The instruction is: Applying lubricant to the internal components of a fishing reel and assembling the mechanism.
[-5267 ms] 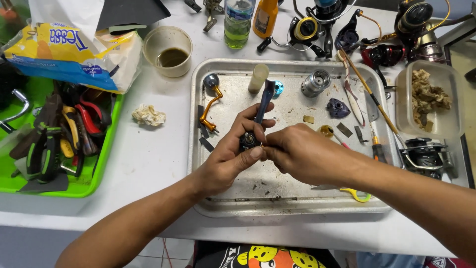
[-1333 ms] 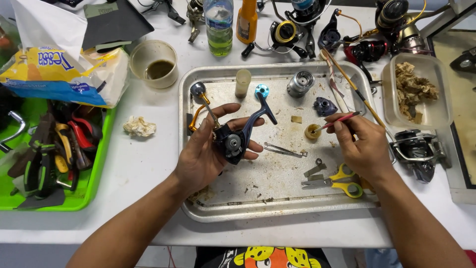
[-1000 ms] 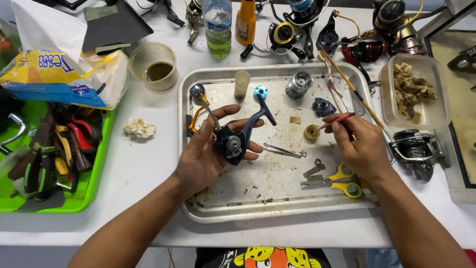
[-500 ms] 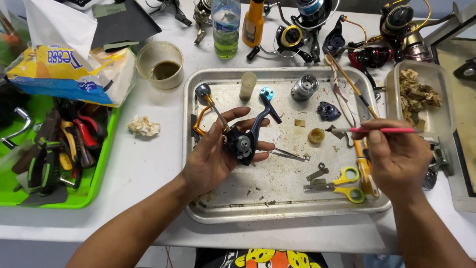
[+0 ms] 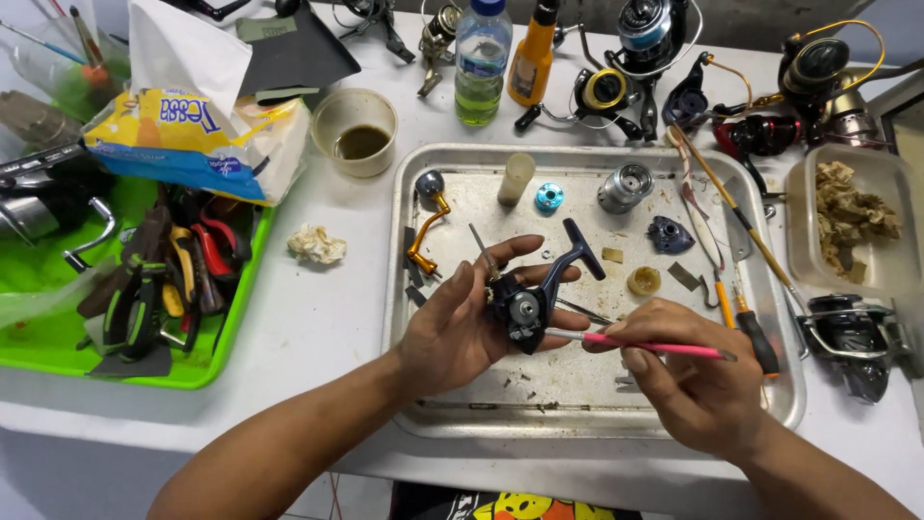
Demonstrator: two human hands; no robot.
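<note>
Holding reel body (image 5: 525, 306), right hand (image 5: 695, 380) applies brush (image 5: 640, 345).

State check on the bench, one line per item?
Left hand: cradling the reel body, over the metal tray.
Right hand: holding the pink brush, tip at the reel body.
Water bottle: upright, capped.
Cup: open, dark liquid inside.
Tissue pack: open.

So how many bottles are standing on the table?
2: a clear plastic bottle with a blue cap and an orange bottle beside it, both behind the metal tray.
</note>
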